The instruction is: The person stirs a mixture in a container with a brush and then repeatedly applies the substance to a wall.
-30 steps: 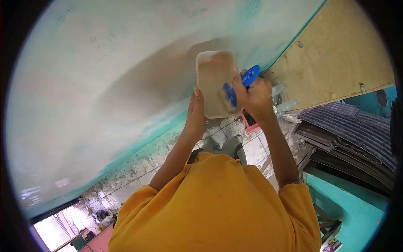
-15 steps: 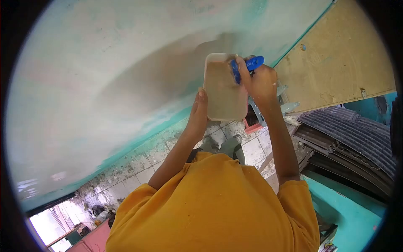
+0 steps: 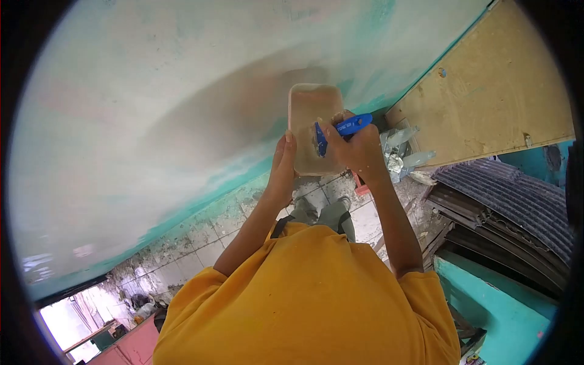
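I see the left hand [image 3: 281,170] raised in front of a pale wall [image 3: 152,109], its fingers grasping the left edge of a smeared tray [image 3: 307,115]. The right hand [image 3: 360,149] is clenched round a blue scraper [image 3: 347,126], whose blade (mostly hidden by the fingers) meets the tray's face. Below are a yellow shirt [image 3: 310,292] and a tiled floor [image 3: 201,249].

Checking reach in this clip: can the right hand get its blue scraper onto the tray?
Likely yes: the right hand holds the blue scraper with its blade on the tray, which the left hand props up; nothing lies between.
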Action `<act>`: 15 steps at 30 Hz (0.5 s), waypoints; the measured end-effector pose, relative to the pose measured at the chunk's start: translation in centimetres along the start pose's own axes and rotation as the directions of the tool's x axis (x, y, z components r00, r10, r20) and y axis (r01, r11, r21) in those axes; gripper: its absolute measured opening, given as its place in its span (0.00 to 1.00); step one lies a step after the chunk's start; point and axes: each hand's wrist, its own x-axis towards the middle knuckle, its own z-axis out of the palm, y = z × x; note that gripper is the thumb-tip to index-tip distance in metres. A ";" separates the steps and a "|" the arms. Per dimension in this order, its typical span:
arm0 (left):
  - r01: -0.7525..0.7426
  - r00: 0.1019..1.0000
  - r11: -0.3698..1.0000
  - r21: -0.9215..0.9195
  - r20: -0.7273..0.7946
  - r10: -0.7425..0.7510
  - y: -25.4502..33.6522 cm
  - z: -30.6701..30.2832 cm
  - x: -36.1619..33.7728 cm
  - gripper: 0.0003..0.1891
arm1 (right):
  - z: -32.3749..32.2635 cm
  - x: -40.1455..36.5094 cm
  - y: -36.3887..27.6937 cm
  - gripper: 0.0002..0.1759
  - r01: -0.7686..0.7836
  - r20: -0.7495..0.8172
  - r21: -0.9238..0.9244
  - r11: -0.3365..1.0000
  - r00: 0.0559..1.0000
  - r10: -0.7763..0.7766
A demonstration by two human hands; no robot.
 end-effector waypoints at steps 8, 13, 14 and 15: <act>0.035 0.995 0.962 -0.269 0.095 -0.010 -0.4 -1.3 0.7 0.43 | -2.5 1.6 1.2 0.17 -0.039 -0.007 0.193 0.980 0.999 0.041; 0.042 0.997 0.974 -0.221 0.076 -0.025 0.9 -0.8 0.3 0.45 | -3.8 2.6 1.0 0.17 -0.027 -0.118 0.195 0.980 0.992 0.051; 0.038 0.997 0.973 -0.228 0.072 -0.022 0.7 -0.7 0.3 0.46 | -3.8 2.7 1.1 0.17 -0.040 -0.130 0.177 0.983 0.989 0.064; 0.036 0.997 0.971 -0.238 0.075 -0.019 0.8 -0.5 0.2 0.46 | -4.0 2.8 1.3 0.17 -0.037 -0.129 0.168 0.985 0.990 0.059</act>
